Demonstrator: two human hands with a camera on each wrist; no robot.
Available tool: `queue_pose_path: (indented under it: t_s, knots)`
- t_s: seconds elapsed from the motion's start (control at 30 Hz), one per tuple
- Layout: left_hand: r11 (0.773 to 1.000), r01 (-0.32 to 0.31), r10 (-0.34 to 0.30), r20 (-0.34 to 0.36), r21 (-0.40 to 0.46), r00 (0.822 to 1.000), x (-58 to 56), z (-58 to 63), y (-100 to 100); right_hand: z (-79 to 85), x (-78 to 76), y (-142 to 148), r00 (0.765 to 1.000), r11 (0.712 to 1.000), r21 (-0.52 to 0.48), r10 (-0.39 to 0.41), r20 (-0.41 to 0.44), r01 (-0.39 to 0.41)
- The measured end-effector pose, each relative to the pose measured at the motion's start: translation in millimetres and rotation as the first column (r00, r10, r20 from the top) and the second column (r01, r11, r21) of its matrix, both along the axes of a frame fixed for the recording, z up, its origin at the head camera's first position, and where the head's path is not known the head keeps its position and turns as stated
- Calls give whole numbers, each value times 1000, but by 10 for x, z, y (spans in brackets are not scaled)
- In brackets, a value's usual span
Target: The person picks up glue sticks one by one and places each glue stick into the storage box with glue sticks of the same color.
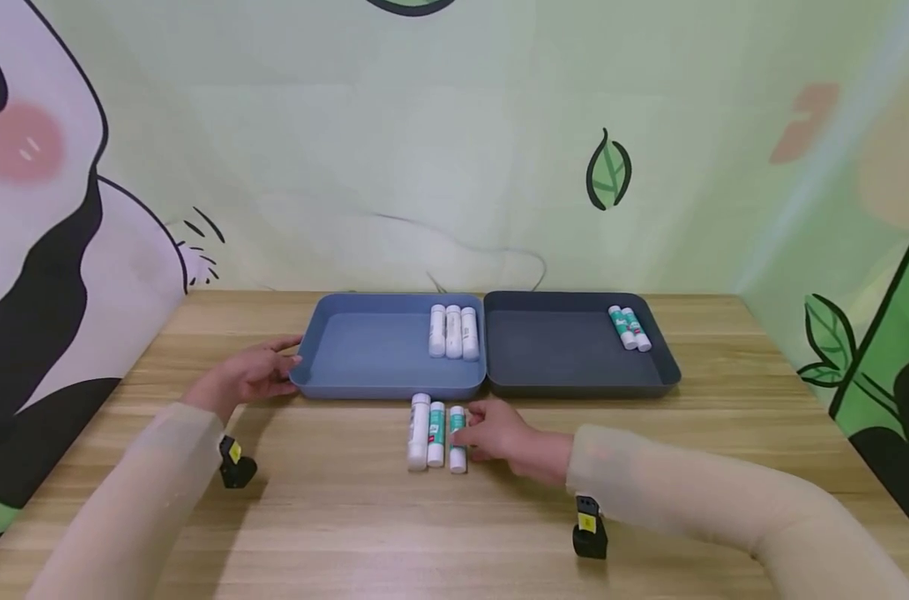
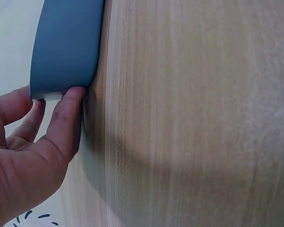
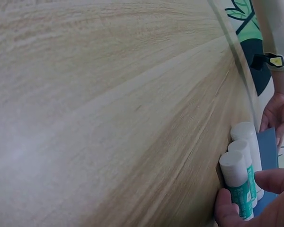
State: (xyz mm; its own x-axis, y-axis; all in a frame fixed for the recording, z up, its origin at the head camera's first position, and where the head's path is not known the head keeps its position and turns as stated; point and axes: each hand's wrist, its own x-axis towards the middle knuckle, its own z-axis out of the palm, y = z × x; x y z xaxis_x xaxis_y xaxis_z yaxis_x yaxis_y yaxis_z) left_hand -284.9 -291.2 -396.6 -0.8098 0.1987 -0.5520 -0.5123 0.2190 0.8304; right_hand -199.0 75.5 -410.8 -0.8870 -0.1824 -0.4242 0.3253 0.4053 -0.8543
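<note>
Fingers: right hand (image 1: 505, 433) curled round green-labelled tube (image 1: 457, 419), rightmost in desk (image 1: 334, 517) row; left hand (image 1: 255, 377) grips blue tray (image 1: 372, 354) at left end.

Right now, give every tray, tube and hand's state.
Blue tray: holds three white tubes, lying flat.
Dark tray: holds two green-labelled tubes, lying flat.
Loose white tube: lying on the table.
Middle green tube: lying beside it.
Right green tube: lying, held.
Left hand: holding blue tray's left end.
Right hand: pinching right green tube.
</note>
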Motion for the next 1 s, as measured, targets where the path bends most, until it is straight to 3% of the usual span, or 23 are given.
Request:
queue_pose_path:
  t_s: [0.67,1.0]
  knots:
    - [1000,-1,1,10,3,1000,-13,14,-3,9,-14,-55,1000,1000,29,0,-5,0]
    - [1000,-11,11,7,-4,1000,1,28,20,20,-49,-10,999,998,-42,-39,-1,39]
